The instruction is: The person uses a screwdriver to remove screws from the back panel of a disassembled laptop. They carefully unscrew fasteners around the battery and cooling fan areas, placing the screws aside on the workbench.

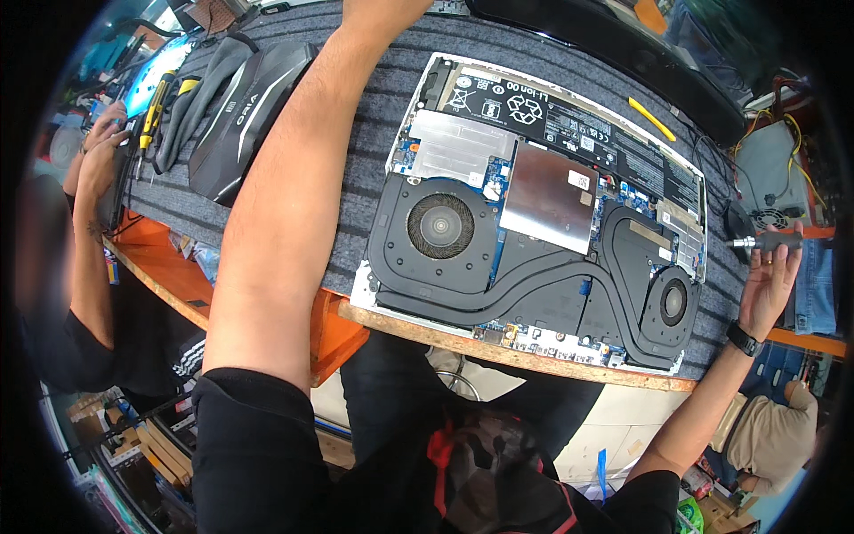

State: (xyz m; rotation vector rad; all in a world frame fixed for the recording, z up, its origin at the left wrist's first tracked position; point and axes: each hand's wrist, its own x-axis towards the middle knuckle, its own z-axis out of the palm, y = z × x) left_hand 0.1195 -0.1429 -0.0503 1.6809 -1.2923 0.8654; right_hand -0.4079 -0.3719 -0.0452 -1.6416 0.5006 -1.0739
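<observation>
An opened laptop (543, 285) lies on the mat before me with its inner parts bare. Its black battery (569, 120) runs along the far side, and a shiny metal plate (547, 200) covers the middle. A large fan (440, 225) sits at the left and a smaller fan (673, 303) at the right. My right hand (769, 289), just beyond the laptop's right edge, holds a dark-handled screwdriver (776, 241) with its metal shaft pointing left. My left arm reaches far past the laptop's left side; my left hand (384, 12) is cut off by the top edge, its fingers out of sight.
A yellow pry tool (652, 119) lies beyond the battery. Left of my arm are a black bag (253, 120) and a yellow-and-black screwdriver (157, 107). A dark screen (614, 62) stands at the back. Another person's hands (105, 138) are at the far left.
</observation>
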